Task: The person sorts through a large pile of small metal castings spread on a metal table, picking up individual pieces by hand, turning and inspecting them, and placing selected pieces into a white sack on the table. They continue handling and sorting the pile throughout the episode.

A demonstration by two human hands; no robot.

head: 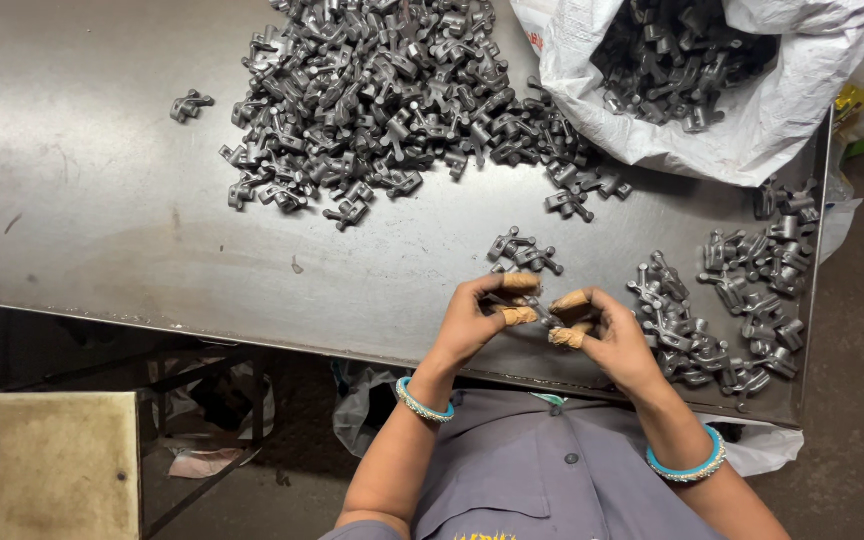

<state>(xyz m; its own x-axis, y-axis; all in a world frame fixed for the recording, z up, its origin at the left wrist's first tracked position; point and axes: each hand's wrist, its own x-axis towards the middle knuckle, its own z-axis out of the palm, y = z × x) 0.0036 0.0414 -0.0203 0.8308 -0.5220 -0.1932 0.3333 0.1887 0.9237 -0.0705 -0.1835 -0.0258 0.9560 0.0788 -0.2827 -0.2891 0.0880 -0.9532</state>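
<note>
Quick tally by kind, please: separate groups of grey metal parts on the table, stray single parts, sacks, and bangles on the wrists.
Groups of parts: 3, namely big heap, small cluster, right-hand spread
Lone part: 1
White sack: 1
Turquoise bangles: 2
Total: 7

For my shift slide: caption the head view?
Both hands pinch a small metal part above a steel table heaped with castings.

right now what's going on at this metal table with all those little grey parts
A person holds one small grey metal part between both hands, left hand and right hand, with tan wraps on the fingertips, just above the steel table. A big loose pile of parts lies further back, a smaller group sits on the right, and a white sack holds more.
</note>
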